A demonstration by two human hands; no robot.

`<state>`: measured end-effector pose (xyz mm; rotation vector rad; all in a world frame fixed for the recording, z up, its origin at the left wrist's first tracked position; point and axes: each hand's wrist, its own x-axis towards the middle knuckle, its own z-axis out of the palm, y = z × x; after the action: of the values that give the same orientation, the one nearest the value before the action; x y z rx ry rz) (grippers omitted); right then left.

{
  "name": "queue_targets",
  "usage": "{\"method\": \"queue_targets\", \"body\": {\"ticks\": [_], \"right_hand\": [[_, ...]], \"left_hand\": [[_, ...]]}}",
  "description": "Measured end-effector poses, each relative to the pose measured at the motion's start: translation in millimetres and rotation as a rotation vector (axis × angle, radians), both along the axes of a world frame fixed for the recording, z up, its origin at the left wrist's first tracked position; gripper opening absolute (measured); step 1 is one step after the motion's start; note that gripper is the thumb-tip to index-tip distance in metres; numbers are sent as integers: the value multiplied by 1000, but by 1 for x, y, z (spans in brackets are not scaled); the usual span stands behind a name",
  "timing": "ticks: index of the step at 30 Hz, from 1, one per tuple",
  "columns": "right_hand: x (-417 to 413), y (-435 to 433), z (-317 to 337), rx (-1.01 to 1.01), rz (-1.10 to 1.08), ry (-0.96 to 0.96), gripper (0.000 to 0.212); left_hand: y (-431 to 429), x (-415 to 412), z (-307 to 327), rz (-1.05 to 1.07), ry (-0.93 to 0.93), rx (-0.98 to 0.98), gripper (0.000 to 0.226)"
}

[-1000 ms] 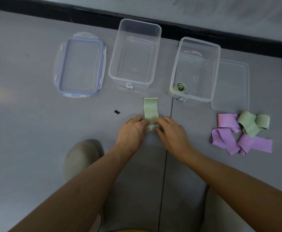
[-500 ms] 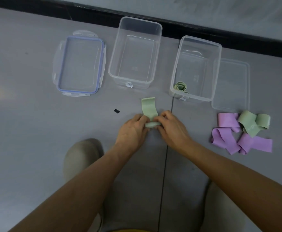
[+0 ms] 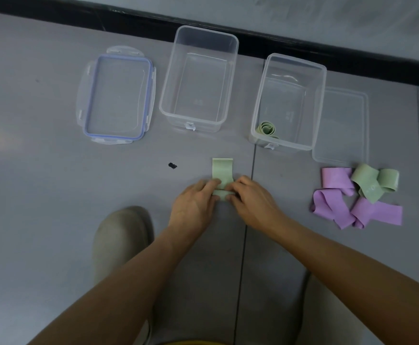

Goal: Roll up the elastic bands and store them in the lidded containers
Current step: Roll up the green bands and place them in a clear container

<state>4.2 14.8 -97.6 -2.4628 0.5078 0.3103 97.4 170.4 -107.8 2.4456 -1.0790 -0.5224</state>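
Observation:
A green elastic band (image 3: 222, 171) lies flat on the grey floor, its near end rolled up. My left hand (image 3: 193, 204) and my right hand (image 3: 252, 202) pinch that rolled end from either side. One clear container (image 3: 198, 78) stands with nothing in it. A second clear container (image 3: 289, 103) holds a rolled green band (image 3: 267, 128) in its near left corner. A pile of loose purple bands (image 3: 335, 202) and green bands (image 3: 372, 183) lies to the right.
A blue-rimmed lid (image 3: 117, 95) lies left of the containers and a clear lid (image 3: 341, 125) lies right of them. A small black object (image 3: 172, 166) sits on the floor. My shoe (image 3: 121, 235) is at the lower left. A black skirting (image 3: 228, 28) runs behind.
The flat part of the green band has grown shorter as the roll under my fingers advanced away from me. Its far end lifted briefly and lies flat again.

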Motion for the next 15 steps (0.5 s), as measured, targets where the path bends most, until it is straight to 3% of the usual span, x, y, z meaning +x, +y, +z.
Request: {"method": "queue_targets", "body": {"ticks": [12, 15], "right_hand": [[1, 2, 1, 25, -161, -116, 7], [-6, 0, -1, -11, -93, -85, 25]], "left_hand": [[-8, 3, 1, -34, -62, -1, 22], [-13, 8, 1, 1, -29, -4, 23]]}}
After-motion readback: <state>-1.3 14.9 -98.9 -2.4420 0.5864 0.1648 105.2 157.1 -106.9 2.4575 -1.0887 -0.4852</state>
